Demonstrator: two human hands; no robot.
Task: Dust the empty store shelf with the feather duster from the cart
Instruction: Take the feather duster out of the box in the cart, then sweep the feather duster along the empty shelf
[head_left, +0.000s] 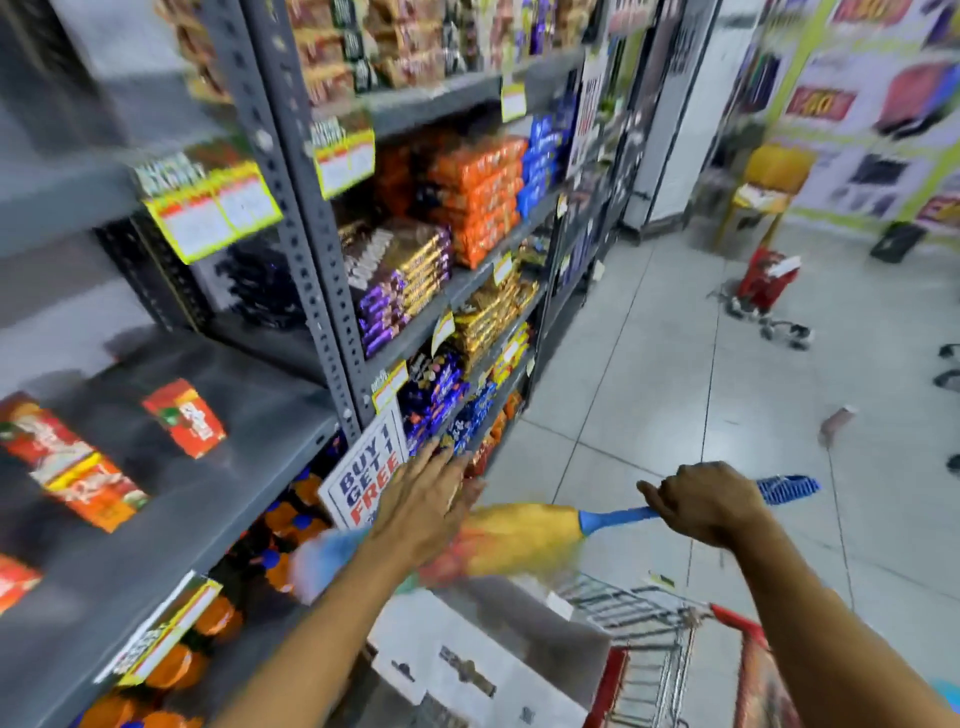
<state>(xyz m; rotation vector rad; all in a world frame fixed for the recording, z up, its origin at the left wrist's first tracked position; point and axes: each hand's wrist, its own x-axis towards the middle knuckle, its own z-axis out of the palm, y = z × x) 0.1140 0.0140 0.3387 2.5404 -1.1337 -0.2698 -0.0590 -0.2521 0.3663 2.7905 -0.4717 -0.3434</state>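
Observation:
My right hand (701, 501) is closed around the blue handle of a feather duster (524, 538). Its yellow, red and pale blue feathers point left, low over the cart (654, 623), and look blurred. My left hand (423, 501) is stretched out flat with fingers apart. It lies over the feathers, in front of a "BUY 1 GET 1 FREE" sign (366, 470) on the shelf post. A grey shelf (171, 499) at my left holds only a few red and orange packets (78, 462). Most of its surface is bare.
Grey metal racks (311, 228) run along the left, packed with snack and chocolate packs. A white box (467, 660) lies in the red wire cart at the bottom. Across the tiled floor (649, 389) stand another red cart (766, 280) and a yellow stool (769, 187).

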